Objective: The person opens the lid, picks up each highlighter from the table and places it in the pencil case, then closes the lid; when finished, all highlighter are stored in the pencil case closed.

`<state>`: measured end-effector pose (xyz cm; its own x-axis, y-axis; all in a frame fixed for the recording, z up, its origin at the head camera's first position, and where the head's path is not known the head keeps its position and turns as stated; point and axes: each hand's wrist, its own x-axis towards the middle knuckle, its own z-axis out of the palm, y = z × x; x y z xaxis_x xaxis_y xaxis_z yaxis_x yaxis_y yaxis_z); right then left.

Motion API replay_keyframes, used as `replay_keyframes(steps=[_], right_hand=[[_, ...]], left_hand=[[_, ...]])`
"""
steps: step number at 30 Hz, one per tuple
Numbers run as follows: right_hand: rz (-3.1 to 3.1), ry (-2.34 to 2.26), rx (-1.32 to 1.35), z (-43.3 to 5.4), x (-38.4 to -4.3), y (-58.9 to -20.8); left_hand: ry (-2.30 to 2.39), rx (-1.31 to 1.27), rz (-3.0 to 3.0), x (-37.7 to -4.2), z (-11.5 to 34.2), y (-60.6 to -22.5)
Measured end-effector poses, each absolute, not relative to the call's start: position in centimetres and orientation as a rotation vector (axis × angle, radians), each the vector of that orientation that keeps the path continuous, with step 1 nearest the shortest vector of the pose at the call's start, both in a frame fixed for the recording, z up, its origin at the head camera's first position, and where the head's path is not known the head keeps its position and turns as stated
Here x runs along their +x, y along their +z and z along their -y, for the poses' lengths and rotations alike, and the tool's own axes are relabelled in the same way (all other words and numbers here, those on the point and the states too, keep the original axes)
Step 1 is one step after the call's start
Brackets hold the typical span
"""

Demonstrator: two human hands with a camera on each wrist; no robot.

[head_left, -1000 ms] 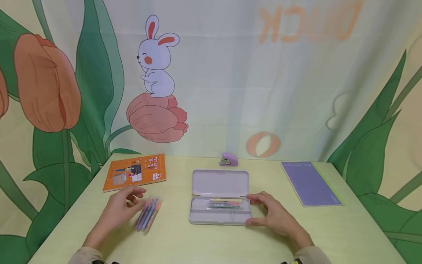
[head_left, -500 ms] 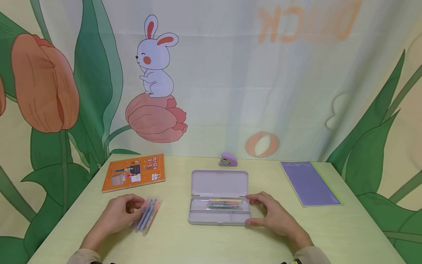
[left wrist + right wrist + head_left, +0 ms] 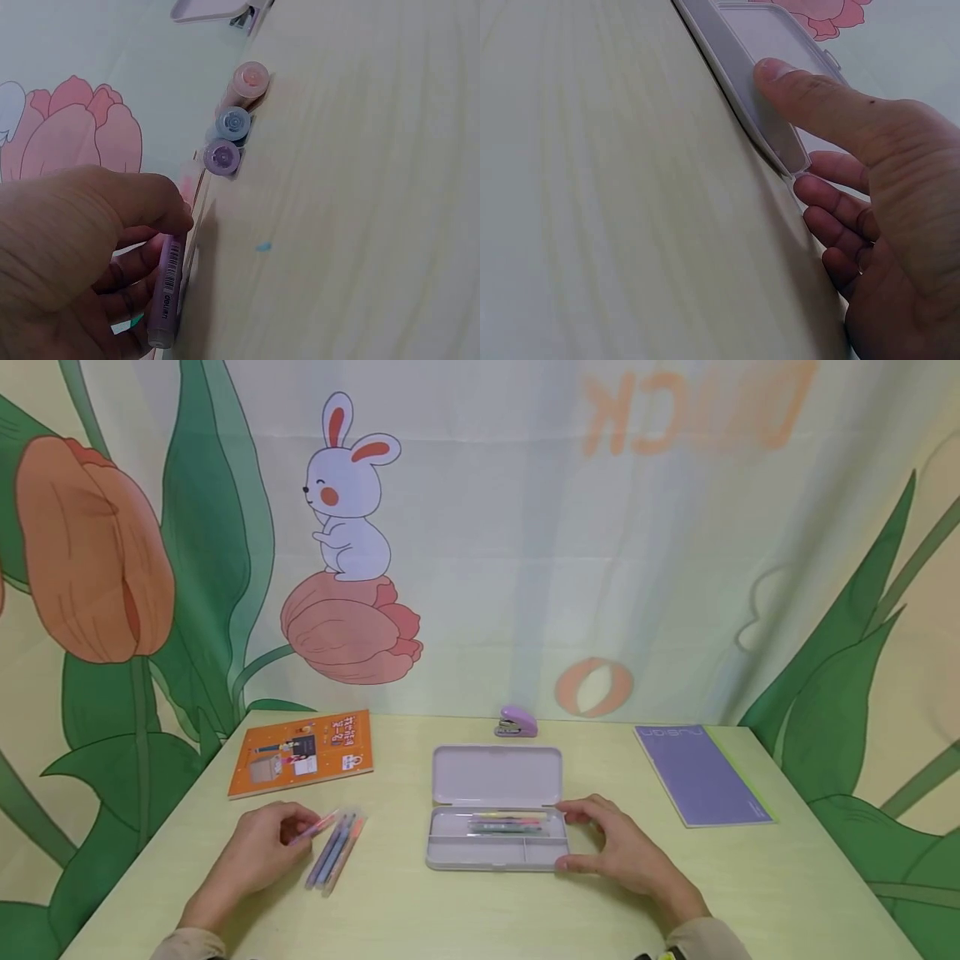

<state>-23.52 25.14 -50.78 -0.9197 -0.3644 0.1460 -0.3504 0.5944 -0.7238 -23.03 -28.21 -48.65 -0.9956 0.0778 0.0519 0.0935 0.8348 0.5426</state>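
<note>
My left hand (image 3: pixel 258 852) pinches a purple-barrelled marker pen (image 3: pixel 166 292) between thumb and fingers, just left of three more pens. Those lie side by side on the table: a purple pen (image 3: pixel 222 157), a blue pen (image 3: pixel 234 124) and a pinkish-orange pen (image 3: pixel 250 79). In the middle of the table a pale lilac pencil case (image 3: pixel 476 853) lies with its lid (image 3: pixel 497 774) raised back. Several slim pens (image 3: pixel 506 828) rest in its rear compartment. My right hand (image 3: pixel 626 847) grips the case's right end, thumb at the front corner and fingertips at the back.
An orange book (image 3: pixel 303 753) lies at the back left. A purple stapler (image 3: pixel 517 722) stands behind the case. At the right lies a purple notebook (image 3: pixel 701 777) with a green edge. A printed curtain (image 3: pixel 480 568) hangs along the table's back edge.
My left hand has come down to the pens, taken one and drawn it leftward off the group, tilting it. My right hand stays on the case.
</note>
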Motion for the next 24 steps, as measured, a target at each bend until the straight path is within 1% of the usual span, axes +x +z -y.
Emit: replay_keyframes(steps=[12,21,24], right_hand=[[-2.793,-1.255,-0.639,-25.2,-23.6,-50.9],[-2.807,-1.254,-0.646,-25.2,-23.6,-51.0],[-2.804,-1.246,-0.633,-25.1,-23.6,-51.0]], left_hand=[[-0.883,-0.209,2.9,-23.0,28.0,-48.5],[-0.958,-0.272,2.875,-23.6,25.7,-47.0],[-0.984,-0.333,2.841,-24.0,24.7,-46.5]])
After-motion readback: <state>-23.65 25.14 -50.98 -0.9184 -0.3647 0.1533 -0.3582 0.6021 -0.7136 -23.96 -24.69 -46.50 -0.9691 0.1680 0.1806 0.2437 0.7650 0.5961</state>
